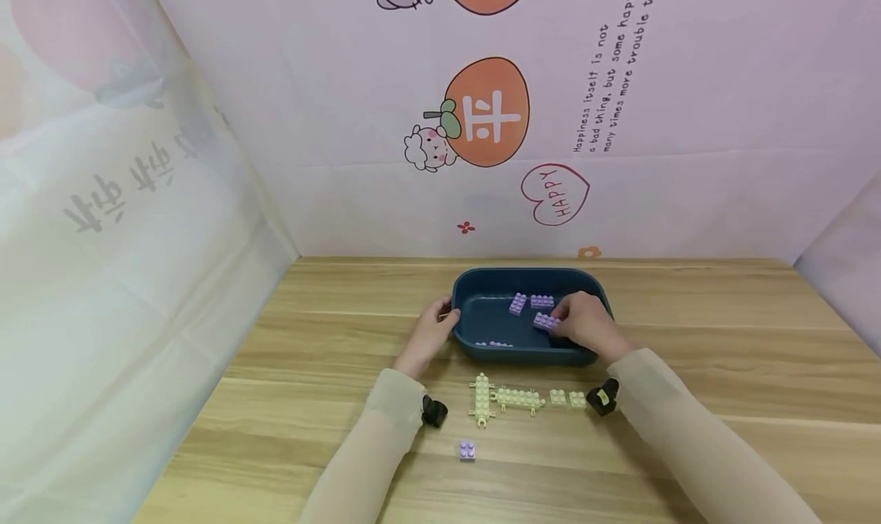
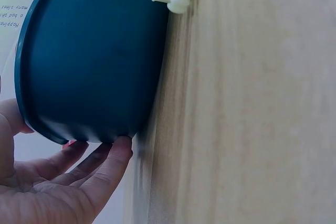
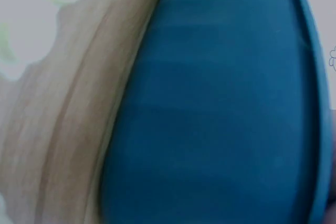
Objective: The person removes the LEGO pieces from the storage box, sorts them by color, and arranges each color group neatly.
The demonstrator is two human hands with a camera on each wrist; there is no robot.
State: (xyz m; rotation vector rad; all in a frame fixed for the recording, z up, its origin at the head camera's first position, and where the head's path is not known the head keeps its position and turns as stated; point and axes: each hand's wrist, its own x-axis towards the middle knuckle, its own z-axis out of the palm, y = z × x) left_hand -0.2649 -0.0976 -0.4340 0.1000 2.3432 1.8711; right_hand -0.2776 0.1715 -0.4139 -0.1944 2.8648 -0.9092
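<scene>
A dark blue plastic bin (image 1: 526, 356) with rounded corners stands on the table. My left hand (image 1: 430, 329) grips its left end, the fingers (image 2: 113, 163) against the outer wall and the thumb at the rim. Inside the bin, my right hand (image 1: 585, 321) pinches a purple building brick (image 1: 545, 322) with two rows of studs. Behind that lie another purple brick (image 1: 542, 301) and a tilted one (image 1: 518, 304). More purple studs (image 1: 495, 344) peek over the near wall. The right wrist view shows mostly the bin's outer wall (image 3: 210, 103), with the right hand largely hidden.
In front of the bin lie two long pale-yellow brick pieces with side clips, one lengthwise (image 1: 482, 398) and one crosswise (image 1: 519, 398), and two small pale-yellow bricks (image 1: 557, 396). A small purple brick (image 1: 467, 450) sits nearer me. A printed cloth (image 1: 385, 203) hangs behind the table.
</scene>
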